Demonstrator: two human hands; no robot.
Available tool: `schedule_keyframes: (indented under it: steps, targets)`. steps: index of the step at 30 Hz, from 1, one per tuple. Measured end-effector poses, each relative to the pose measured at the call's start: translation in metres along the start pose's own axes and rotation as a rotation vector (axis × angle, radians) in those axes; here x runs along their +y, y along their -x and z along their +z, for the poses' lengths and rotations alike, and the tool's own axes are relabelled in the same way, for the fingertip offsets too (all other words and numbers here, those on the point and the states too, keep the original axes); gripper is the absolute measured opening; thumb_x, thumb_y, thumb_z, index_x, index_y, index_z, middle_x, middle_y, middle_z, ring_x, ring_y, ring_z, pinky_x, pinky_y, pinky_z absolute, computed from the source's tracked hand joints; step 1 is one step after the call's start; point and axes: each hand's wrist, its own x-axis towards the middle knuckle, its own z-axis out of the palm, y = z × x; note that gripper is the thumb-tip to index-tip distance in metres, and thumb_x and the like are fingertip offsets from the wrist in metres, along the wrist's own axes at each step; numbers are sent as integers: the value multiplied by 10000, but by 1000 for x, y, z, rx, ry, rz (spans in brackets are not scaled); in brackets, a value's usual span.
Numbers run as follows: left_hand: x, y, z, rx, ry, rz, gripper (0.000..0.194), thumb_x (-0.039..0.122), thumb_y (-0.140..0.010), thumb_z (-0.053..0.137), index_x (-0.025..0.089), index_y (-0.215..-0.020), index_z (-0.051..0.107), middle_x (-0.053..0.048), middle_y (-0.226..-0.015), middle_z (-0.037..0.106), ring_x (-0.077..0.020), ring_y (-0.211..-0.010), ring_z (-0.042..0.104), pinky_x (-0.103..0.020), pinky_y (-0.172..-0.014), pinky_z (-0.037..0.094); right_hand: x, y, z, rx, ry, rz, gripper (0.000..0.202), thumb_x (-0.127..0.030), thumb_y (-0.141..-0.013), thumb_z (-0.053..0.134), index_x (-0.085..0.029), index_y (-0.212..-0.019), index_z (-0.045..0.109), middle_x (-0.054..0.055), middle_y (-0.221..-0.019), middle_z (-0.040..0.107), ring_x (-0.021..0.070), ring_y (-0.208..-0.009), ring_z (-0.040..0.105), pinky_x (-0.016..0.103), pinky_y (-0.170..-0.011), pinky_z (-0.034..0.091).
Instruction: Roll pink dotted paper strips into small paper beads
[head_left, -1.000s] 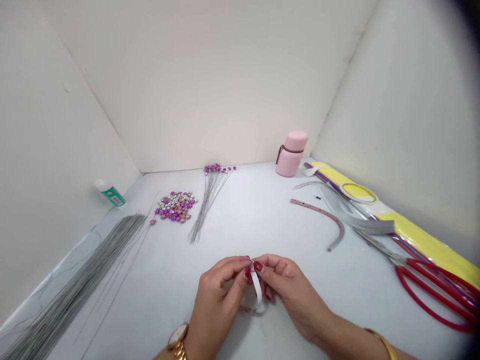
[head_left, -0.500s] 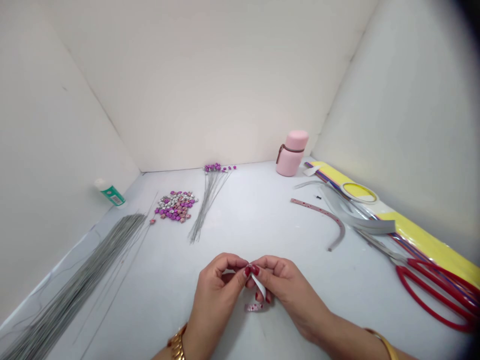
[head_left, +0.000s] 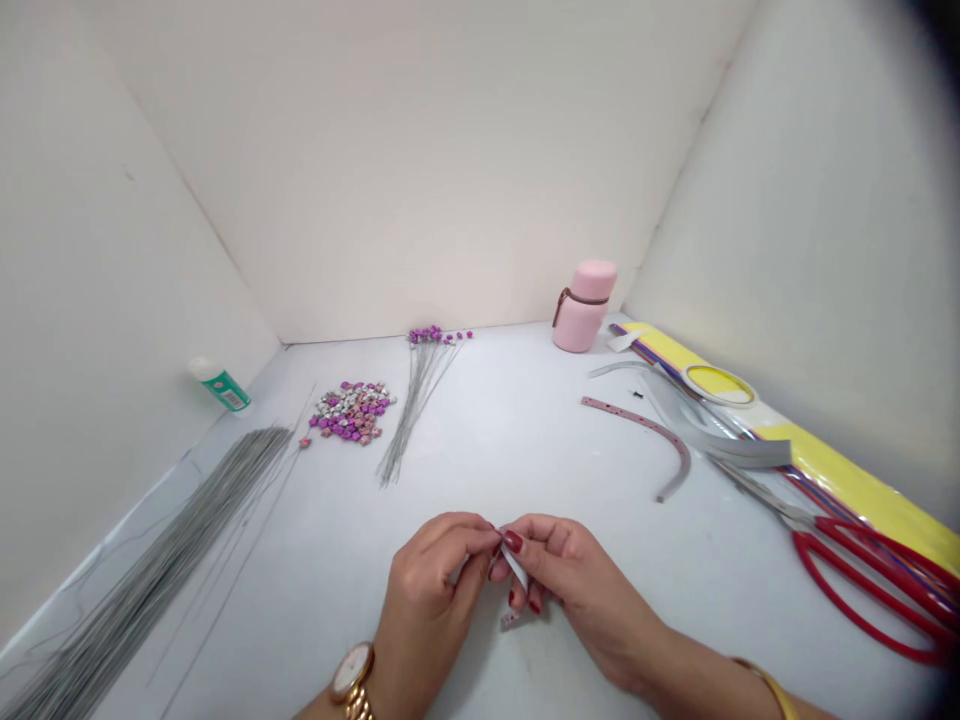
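Note:
A narrow paper strip, white on one side and pink-patterned on the other, is pinched between my two hands. My left hand is closed, its thumb and fingertips on the strip's upper end. My right hand is closed too, thumb pressed on the strip just below that end. The strip's loose tail hangs under the right fingers and curls near the table. The folded end itself is hidden by the fingertips.
Left lie a bundle of wires, a glue bottle and a pile of small paper stars. Behind are purple-tipped wires. Right are a pink flask, a patterned strip, a tape roll, scissors and yellow sheets.
My left hand has turned over so that its back and the watch face show more. The strip's loose tail has drawn in and shows shorter. The right hand has barely moved.

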Motion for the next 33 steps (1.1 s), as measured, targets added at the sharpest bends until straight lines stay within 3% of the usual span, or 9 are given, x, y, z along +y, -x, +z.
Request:
schedule_keyframes:
  steps: [2, 4, 10, 18, 24, 29, 33]
  targets:
    - [0, 0, -1, -25, -4, 14, 186, 82, -773, 506, 189, -817, 651, -66, -862, 649, -165, -813, 602, -248, -731, 470, 0, 0, 0, 11, -7, -11, 266, -388, -745, 601, -126, -698, 611, 6, -624, 609, 71, -472, 511, 181, -449, 304]
    - [1, -1, 1, -29, 66, -58, 161, 114, -778, 515, 189, -832, 646, -69, -881, 639, -174, -830, 600, -263, -746, 470, 0, -1, -1, 24, -4, -20, 247, -373, -741, 610, -129, -708, 624, 5, -616, 607, 69, -472, 502, 181, -448, 306]
    - [2, -2, 8, -70, 544, -503, 127, 267, -774, 557, 150, -815, 585, -13, -634, 606, -154, -600, 606, -267, -601, 491, 2, -2, -1, 57, 90, -61, 247, -378, -734, 613, -134, -713, 642, 11, -620, 614, 78, -483, 491, 187, -447, 318]
    - [0, -5, 10, -47, 549, -652, 159, 292, -749, 577, 142, -792, 608, -30, -637, 650, -165, -633, 614, -250, -585, 471, 4, -1, -3, 86, 111, -41, 217, -361, -692, 657, -144, -699, 646, 1, -620, 626, 98, -521, 510, 205, -513, 378]
    - [3, -5, 11, -15, 416, -590, 156, 294, -761, 555, 150, -768, 614, -28, -636, 660, -161, -598, 616, -252, -582, 485, 4, -2, -2, 98, 157, -18, 225, -360, -708, 639, -143, -649, 622, -21, -531, 578, 85, -476, 463, 192, -473, 326]
    - [1, -2, 7, 34, 82, -267, 105, 190, -785, 527, 178, -762, 629, -30, -718, 654, -154, -677, 611, -240, -632, 483, 2, -1, 0, 46, 73, -48, 239, -366, -745, 601, -136, -681, 629, -17, -546, 552, 78, -486, 431, 189, -475, 312]
    - [-1, 1, 6, -28, -47, -50, 180, 134, -784, 514, 193, -885, 651, -68, -923, 664, -178, -867, 601, -274, -791, 465, 1, -2, 0, 50, 10, -53, 213, -333, -754, 602, -132, -689, 631, -11, -570, 559, 75, -505, 437, 189, -498, 319]
